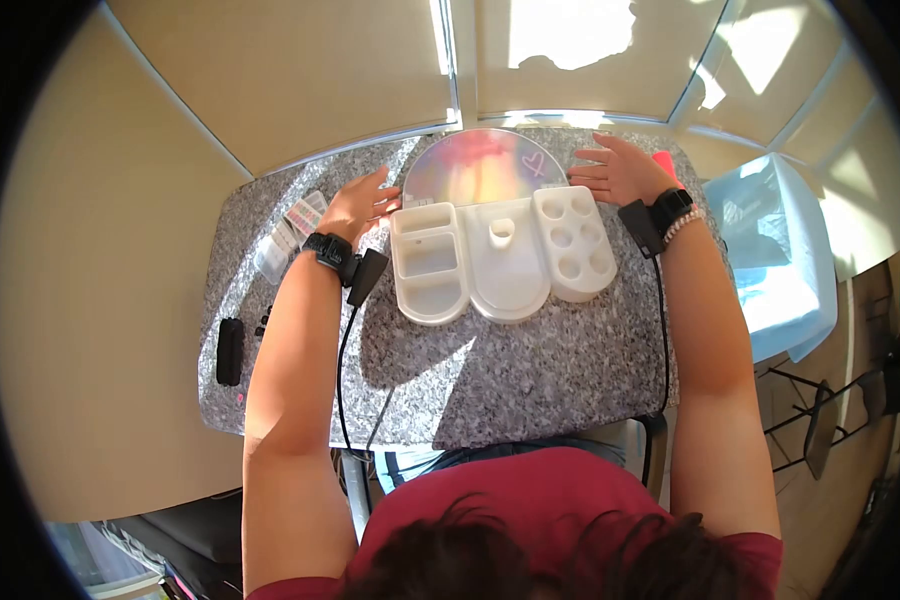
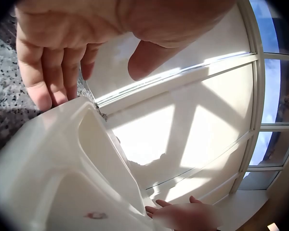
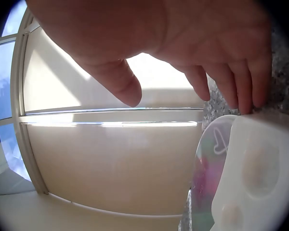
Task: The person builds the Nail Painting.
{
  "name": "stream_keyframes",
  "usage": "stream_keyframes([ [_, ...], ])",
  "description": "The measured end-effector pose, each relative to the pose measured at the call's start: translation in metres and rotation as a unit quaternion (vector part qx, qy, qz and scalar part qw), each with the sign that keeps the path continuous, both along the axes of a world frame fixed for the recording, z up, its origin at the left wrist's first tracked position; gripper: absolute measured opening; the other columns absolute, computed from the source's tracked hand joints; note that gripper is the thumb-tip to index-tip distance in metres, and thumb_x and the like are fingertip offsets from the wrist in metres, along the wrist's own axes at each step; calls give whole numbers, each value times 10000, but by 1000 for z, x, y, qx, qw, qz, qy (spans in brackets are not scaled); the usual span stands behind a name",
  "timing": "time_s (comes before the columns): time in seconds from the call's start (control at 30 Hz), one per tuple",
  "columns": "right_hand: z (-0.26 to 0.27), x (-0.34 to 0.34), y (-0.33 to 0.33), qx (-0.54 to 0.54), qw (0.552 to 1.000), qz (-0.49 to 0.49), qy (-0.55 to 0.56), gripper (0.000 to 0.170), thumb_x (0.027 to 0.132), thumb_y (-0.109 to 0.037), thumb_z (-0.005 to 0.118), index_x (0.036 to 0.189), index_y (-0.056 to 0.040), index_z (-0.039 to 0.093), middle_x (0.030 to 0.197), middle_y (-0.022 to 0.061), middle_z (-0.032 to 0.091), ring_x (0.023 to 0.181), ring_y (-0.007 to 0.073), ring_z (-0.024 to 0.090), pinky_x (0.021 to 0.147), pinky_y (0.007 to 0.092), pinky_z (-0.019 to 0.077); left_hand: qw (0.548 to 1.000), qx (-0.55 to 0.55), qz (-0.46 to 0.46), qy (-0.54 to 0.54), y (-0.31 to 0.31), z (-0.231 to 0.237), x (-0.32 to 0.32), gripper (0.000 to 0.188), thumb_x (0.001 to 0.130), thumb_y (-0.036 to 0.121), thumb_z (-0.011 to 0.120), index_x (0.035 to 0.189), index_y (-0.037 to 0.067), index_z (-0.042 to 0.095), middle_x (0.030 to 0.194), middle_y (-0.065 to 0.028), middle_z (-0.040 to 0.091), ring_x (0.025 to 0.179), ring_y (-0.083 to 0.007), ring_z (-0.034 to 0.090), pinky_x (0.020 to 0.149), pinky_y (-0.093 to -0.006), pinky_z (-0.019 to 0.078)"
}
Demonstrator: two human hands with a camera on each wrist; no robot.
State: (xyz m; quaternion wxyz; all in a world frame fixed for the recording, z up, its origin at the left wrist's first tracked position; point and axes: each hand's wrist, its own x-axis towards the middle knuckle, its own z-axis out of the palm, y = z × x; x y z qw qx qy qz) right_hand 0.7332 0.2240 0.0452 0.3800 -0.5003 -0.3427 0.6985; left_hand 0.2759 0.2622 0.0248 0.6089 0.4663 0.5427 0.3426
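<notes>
A white plastic case lies unfolded on the table, its rounded iridescent lid [image 1: 470,165] with a heart drawn on it at the back. Its left tray [image 1: 432,308] has three compartments, its middle tray [image 1: 510,285] bears a small white ring-like piece [image 1: 501,233], and its right tray [image 1: 582,288] has several round wells. My left hand [image 1: 357,205] is beside the left tray, fingers extended, fingertips right at its rim in the left wrist view. At the back of the right tray, my right hand [image 1: 625,172] has extended fingers, fingertips close to its edge [image 3: 241,139]. Neither hand holds anything.
Clear small boxes with coloured contents [image 1: 305,215] lie left of my left hand. A black pouch [image 1: 229,352] rests near the table's left edge. Something pink [image 1: 665,163] is behind my right wrist. A bin with a light-blue liner [image 1: 790,260] stands right of the granite-patterned table [image 1: 540,385].
</notes>
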Motion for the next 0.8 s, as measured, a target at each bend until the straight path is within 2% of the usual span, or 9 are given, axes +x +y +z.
stream_keyframes([
  [0.07,1,-2,3,13,1000,6,1,923,1051,-581,629,1657,43,319,1627,281,470,1430,350,569,1182,430,487,1000,-18,0,-22,16,-4,1,687,1073,408,669,1618,53,447,1525,-176,607,1269,-276,658,1034,-400,548],
  [0.13,5,-7,4,20,997,6,-76,822,1052,-464,695,1617,47,385,1580,279,528,1367,330,621,1136,426,528,996,-6,-69,58,36,-16,-1,596,1058,280,713,1566,41,511,1368,-122,691,1154,-222,699,960,-349,574],
  [0.2,3,-2,9,9,997,8,-75,748,1050,-386,718,1587,45,426,1544,264,566,1348,317,634,1115,424,542,997,-3,-81,17,52,-25,-7,535,1035,205,747,1512,41,568,1254,-71,712,1096,-163,698,922,-293,572],
  [0.27,4,-2,11,-5,997,10,-73,676,1049,-309,740,1557,44,468,1507,249,605,1329,305,648,1095,422,557,977,-19,-209,47,57,-20,-11,512,1030,194,756,1491,49,585,1234,-44,723,1064,-132,698,910,-274,573],
  [0.47,2,0,17,37,992,32,-119,305,1049,-231,752,1270,-29,701,1314,108,723,1160,230,706,999,367,617,990,51,-125,-42,18,13,5,382,983,105,803,1326,7,666,1170,-59,753,1031,-133,713,905,-297,584],
  [0.53,6,0,21,111,955,77,-265,216,1033,-193,760,1184,-40,749,1153,47,760,1042,179,716,941,341,607,987,98,-127,-27,10,25,4,329,983,87,801,1280,12,680,1177,-61,752,1047,-132,714,901,-294,583],
  [0.57,9,0,18,111,955,77,-265,216,1033,-193,760,1184,-40,749,1153,47,760,1042,179,716,941,341,607,979,135,-150,-14,10,27,0,331,986,72,792,1288,5,673,1178,-62,756,1050,-126,715,898,-292,584],
  [0.63,18,-1,9,335,866,77,-364,158,1002,-143,766,1094,-15,767,999,34,768,928,146,703,878,330,579,971,186,-146,-35,4,26,1,308,992,45,778,1274,-20,674,1116,-60,775,979,-109,712,843,-289,577],
  [0.8,43,-37,-40,321,841,25,-434,149,974,-103,745,1074,7,746,907,111,766,865,192,710,828,370,555,961,236,-134,54,-11,24,-2,268,1006,52,757,1256,-19,691,1091,-60,785,1000,-128,713,867,-299,570],
])
